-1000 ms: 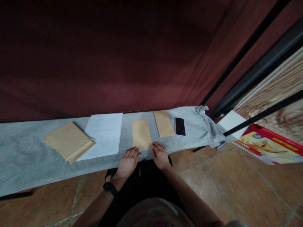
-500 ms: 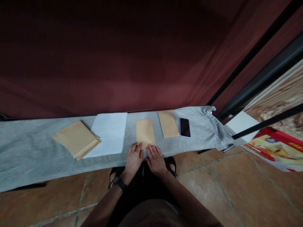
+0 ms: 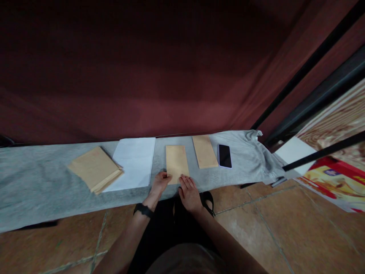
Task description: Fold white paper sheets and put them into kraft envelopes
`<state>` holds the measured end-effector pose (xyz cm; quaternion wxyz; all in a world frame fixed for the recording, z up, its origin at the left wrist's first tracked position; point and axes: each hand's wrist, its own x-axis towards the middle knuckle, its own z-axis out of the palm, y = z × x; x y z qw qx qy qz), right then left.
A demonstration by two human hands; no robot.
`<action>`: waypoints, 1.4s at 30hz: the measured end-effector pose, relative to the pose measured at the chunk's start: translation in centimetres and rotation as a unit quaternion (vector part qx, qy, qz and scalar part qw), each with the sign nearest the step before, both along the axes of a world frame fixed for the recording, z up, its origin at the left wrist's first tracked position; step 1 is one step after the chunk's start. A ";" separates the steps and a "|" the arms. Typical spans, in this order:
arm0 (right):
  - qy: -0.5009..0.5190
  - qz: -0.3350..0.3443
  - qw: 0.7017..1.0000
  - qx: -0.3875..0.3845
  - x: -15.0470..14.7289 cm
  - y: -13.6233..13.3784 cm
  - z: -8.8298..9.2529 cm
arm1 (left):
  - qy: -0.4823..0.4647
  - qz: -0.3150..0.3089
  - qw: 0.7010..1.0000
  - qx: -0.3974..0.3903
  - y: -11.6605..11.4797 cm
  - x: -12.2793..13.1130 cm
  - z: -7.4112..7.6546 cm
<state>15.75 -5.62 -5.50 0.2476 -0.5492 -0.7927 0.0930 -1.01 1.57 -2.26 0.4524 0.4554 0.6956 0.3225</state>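
Observation:
A brown envelope (image 3: 176, 163) lies flat on the grey cloth (image 3: 34, 182) in front of me. My left hand (image 3: 160, 182), with a black band on the wrist, has its fingers curled at the envelope's near left corner and touches it. My right hand (image 3: 189, 192) lies flat with fingers stretched out at the near right edge of the envelope. A second brown envelope (image 3: 204, 151) sits to the right of the first, apart from both hands.
A stack of brown envelopes (image 3: 94, 168) and white paper sheets (image 3: 134, 163) lie to the left. A black phone (image 3: 225, 155) rests right of the envelopes. A dark red curtain hangs behind. Tiled floor lies below, with a red printed board (image 3: 333, 179) at right.
My left hand has slid up to the envelope's near left corner and curled its fingers there. My right hand has stayed at the near right edge. The view shifted slightly.

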 end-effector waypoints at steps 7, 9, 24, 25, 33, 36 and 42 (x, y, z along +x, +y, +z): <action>0.118 -0.051 0.992 -0.003 0.0 0.5 -0.9 | -0.135 0.012 0.991 -0.009 -1.3 0.8 0.8; 0.169 -0.101 0.980 -0.004 0.5 0.6 -1.4 | -0.208 0.038 0.977 -0.022 -1.7 0.9 0.8; -0.064 0.022 0.997 -0.041 2.1 7.1 -0.3 | -0.254 0.082 0.960 -0.084 -2.2 0.3 -0.3; -0.073 0.020 0.996 -0.045 1.9 8.0 -0.3 | -0.256 0.078 0.960 -0.087 -2.1 0.1 -0.2; -0.080 -0.033 0.994 -0.060 0.1 14.6 0.3 | -0.274 0.077 0.956 -0.075 -2.3 -0.2 -0.1; -0.081 -0.048 0.993 -0.066 -0.3 15.5 0.4 | -0.279 0.076 0.955 -0.067 -2.4 -0.2 -0.3; -0.086 -0.051 0.993 -0.063 -0.1 14.3 0.2 | -0.288 0.081 0.953 -0.052 -2.5 -0.2 -0.7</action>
